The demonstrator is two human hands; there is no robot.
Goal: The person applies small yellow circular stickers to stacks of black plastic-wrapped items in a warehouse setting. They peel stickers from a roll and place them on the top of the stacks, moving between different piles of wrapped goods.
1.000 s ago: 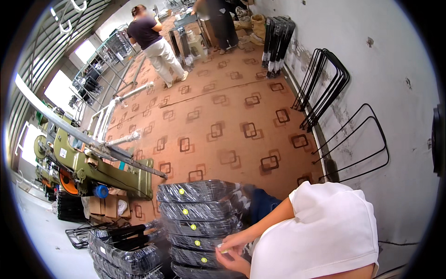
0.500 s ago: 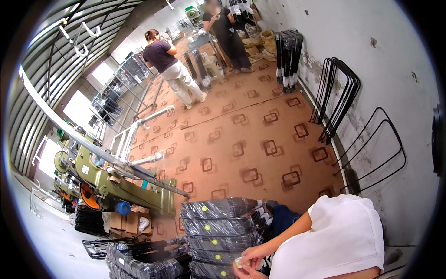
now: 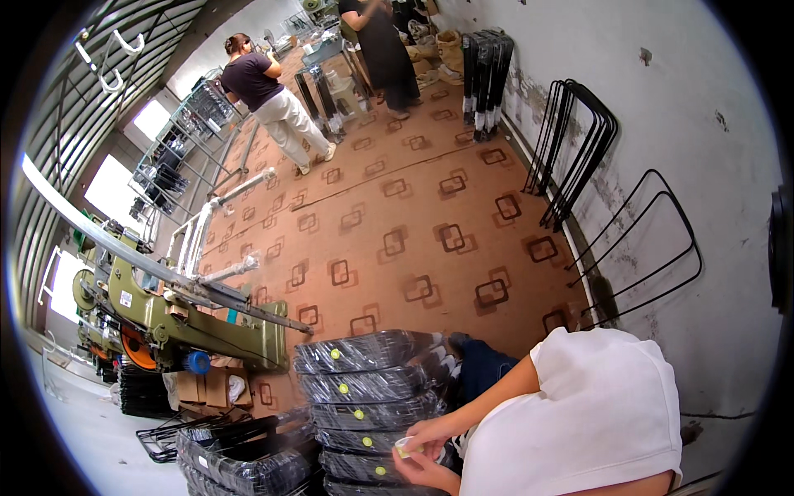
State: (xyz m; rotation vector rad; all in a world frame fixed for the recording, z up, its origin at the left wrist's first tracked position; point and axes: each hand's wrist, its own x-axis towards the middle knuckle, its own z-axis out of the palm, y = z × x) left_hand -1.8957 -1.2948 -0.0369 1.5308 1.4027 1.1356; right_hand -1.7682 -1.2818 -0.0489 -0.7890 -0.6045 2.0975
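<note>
At the lower middle my right hand (image 3: 432,431), its bare forearm coming out of a white sleeve, pinches a small yellow-green and white sticker (image 3: 405,447). My left hand (image 3: 430,474), just below, has its fingers closed on the same sticker; part of this hand is hidden. Both are beside a stack of black, plastic-wrapped bundles (image 3: 364,354). Several of these bundles carry a round yellow-green sticker (image 3: 335,354) on the side facing me.
More wrapped bundles (image 3: 240,467) lie left of the stack. A green machine (image 3: 198,326) and cardboard boxes (image 3: 217,387) stand beyond. Bent black metal frames (image 3: 579,153) lean on the right wall. Two people, one in white trousers (image 3: 285,120), one in dark clothes (image 3: 380,54), stand farther back.
My view has shifted, so the room appears farther left and higher. Both hands stay together on the small sticker beside the stack. The person in dark clothes has raised a hand.
</note>
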